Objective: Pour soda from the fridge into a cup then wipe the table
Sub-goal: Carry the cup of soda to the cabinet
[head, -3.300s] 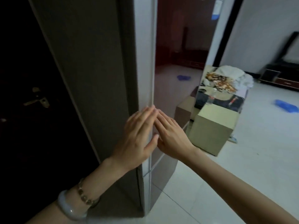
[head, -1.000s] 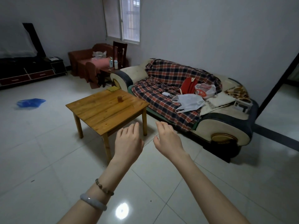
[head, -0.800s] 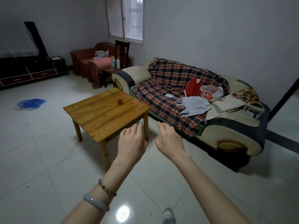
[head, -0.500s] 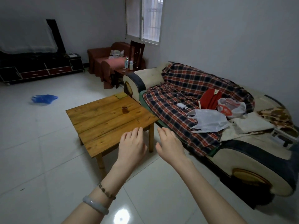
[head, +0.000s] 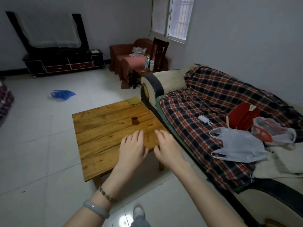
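While facing the table point(head: 98, 128), holding left hand point(head: 132, 149) and right hand point(head: 168, 149) out flat, gripping nothing. Noting cup point(head: 134, 120) standing mid-table and cloth point(head: 134, 101) lying at far corner (no soda showing). Judging soda-fetching as pending, calling next for a fridge trip.

1. we can read no text, number, brand or sign anywhere in this view.
2. the white plastic bag point(head: 270, 134) on the sofa point(head: 168, 79) carries a red-orange print, but it is crumpled and too blurred for us to tell any letters.
3. the two bottles point(head: 147, 62) on the small dark desk point(head: 143, 72) by the wooden chair point(head: 159, 48) show pale labels, too small for us to read.
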